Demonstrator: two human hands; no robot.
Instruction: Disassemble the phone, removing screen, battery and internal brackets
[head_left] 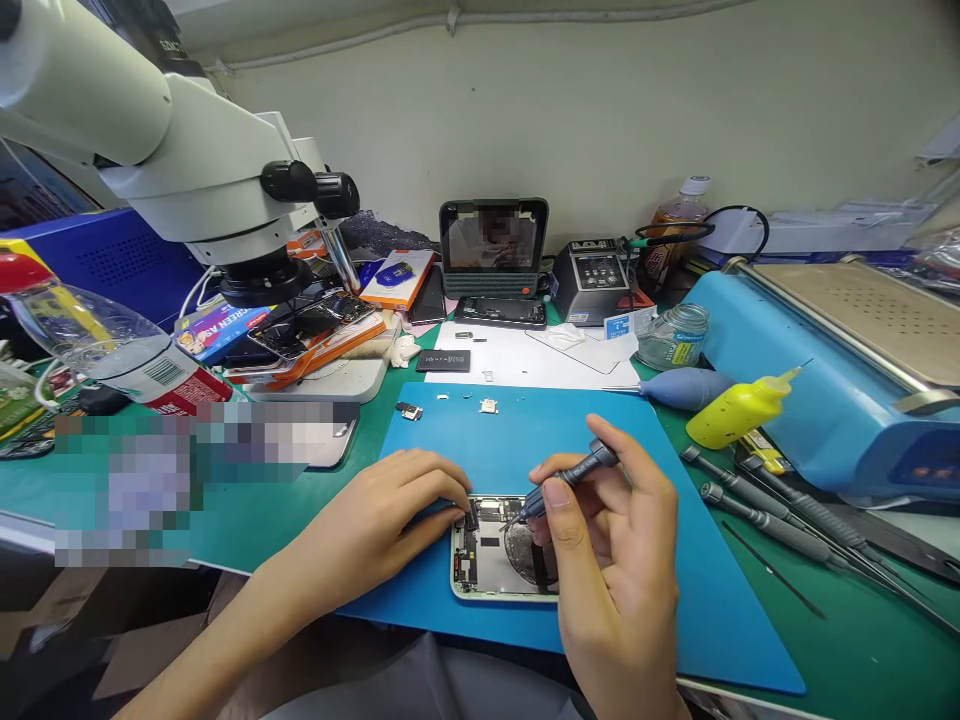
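Observation:
An opened phone [484, 575] lies on the blue mat [720, 620], its inside facing up, with a round coil at its right half. My left hand [390, 525] is closed at the phone's upper left corner, thumb and fingertips on its edge. In my right hand [619, 560] a dark grey precision screwdriver [574, 472] is held between thumb and fingers. Its shaft points down and left over the phone's inside; whether the tip touches a part I cannot tell. Beyond the phone lie a small metal part [489, 406] and a small camera-like part [409, 411].
A black battery [444, 360] lies by white paper [517, 355]. To the right are a blue air blower [686, 388], a yellow bottle [739, 412], several screwdrivers [772, 525] and a blue machine [817, 370]. A microscope [217, 190] overhangs the left side.

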